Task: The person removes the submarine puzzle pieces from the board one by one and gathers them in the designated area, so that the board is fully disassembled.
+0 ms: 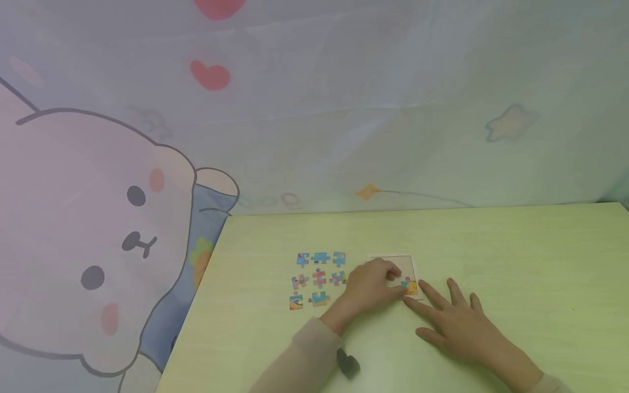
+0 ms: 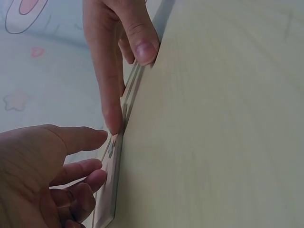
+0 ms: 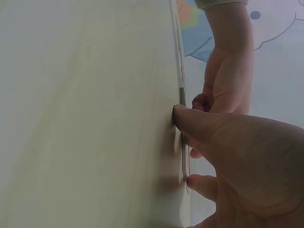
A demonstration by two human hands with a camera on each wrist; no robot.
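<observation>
A shallow puzzle tray point(image 1: 407, 264) lies flat on the table, with one orange-and-blue jigsaw piece point(image 1: 411, 287) in its lower right corner. My left hand point(image 1: 372, 281) is over the tray's left part, its thumb tip beside that piece. In the left wrist view the left hand's fingers point(image 2: 81, 197) bend loosely with nothing between them and the thumb. My right hand point(image 1: 464, 330) has its fingers spread at the tray's right side. Its index fingertip rests at the tray's near edge, close to the left thumb.
Several loose jigsaw pieces point(image 1: 319, 278) lie in three rows left of the tray, the nearest row shorter than the others. The pale yellow table point(image 1: 516, 256) ends at a printed cloth point(image 1: 314, 142) behind and a cartoon figure point(image 1: 113, 218) at the left.
</observation>
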